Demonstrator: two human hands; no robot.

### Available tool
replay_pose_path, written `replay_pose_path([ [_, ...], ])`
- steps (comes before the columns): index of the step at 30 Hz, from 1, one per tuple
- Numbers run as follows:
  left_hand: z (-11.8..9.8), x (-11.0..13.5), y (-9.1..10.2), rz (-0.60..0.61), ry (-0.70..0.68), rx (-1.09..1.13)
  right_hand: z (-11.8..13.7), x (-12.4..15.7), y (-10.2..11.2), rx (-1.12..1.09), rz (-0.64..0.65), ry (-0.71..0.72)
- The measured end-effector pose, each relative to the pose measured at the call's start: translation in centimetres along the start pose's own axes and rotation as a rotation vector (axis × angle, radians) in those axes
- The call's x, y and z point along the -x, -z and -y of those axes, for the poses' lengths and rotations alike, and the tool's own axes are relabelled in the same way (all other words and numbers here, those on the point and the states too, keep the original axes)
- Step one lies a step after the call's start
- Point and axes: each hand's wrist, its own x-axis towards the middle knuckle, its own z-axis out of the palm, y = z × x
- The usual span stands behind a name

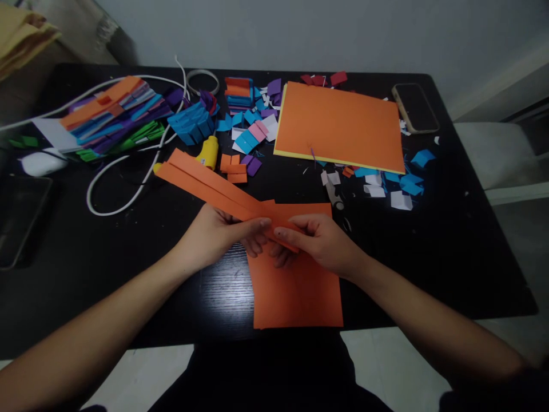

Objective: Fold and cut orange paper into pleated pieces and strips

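Both my hands hold long orange paper strips [210, 182], which slant from upper left down to the right. My left hand [231, 228] is closed on their middle, thumb on top and fingers underneath. At the lower right end, my right hand [311, 237] pinches the strips between thumb and fingers. Beneath the hands lies an orange paper sheet [298, 294], reaching close to the table's front edge. Beyond the strips' far end is a yellow glue gun [209, 152], partly hidden by them.
Farther back rests a stack of orange sheets [341, 126], with a phone [415, 107] at its right. Folded colored paper bundles [115, 114] and a white cable [89, 197] occupy the left. Small paper pieces [255, 134] are scattered around. Another dark phone [21, 217] lies far left.
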Motion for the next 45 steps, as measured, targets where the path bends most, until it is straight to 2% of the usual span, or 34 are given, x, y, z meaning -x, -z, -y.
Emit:
replay_pose_path([
  [5, 0.25, -0.27, 0.54, -0.065, -0.027, 0.034, -0.08, -0.01, 0.17, 0.001, -0.026, 0.016],
  [14, -0.03, -0.07, 0.08, -0.007, 0.003, 0.012, -0.20, -0.16, 0.07, -0.014, -0.041, 0.006],
  [34, -0.11, -0.24, 0.31, -0.080, -0.043, 0.029, -0.18, -0.03, 0.05, -0.044, -0.072, 0.035],
  [45, 0.20, -0.26, 0.40, -0.071, -0.082, 0.015, -0.37, -0.16, 0.03, -0.053, -0.059, 0.056],
])
